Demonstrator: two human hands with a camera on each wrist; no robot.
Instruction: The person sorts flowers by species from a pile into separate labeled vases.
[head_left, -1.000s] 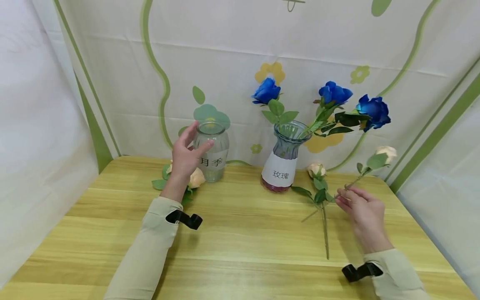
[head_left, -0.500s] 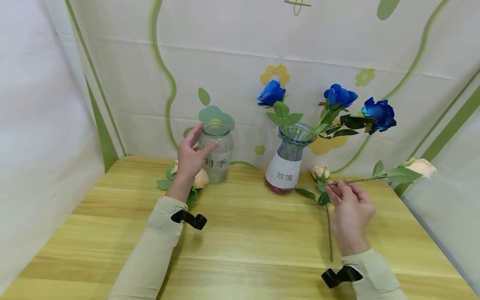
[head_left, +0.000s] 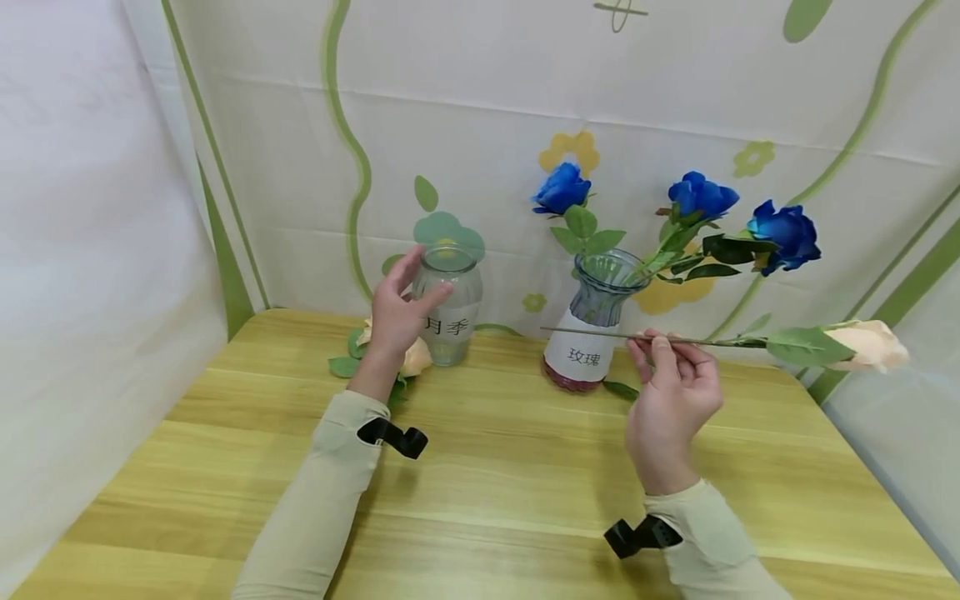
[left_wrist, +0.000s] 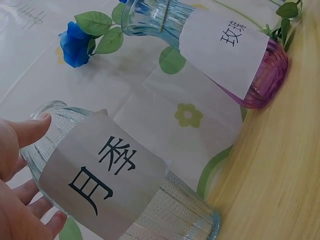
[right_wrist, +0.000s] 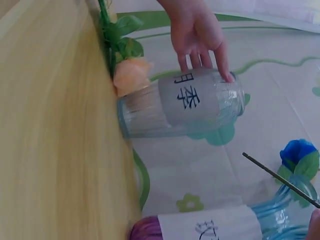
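Observation:
In the head view my left hand holds the upper left side of a clear glass vase, thumb in front, fingers along its left side. The vase stands upright with a paper label. The left wrist view shows the thumb on the vase near its rim. My right hand pinches the thin stem of a pale peach artificial rose. That rose lies level in the air, bloom to the right, bare stem end pointing left in front of a blue-and-purple glass vase.
Three blue roses stand in the blue-and-purple vase. Peach roses with leaves lie on the wooden table behind my left forearm. A green leaf shows beside the right vase. A printed cloth hangs behind.
My right hand has moved left, lifting the peach rose and swinging it from slanted to level. The left hand stays on the clear vase. The view has shifted slightly.

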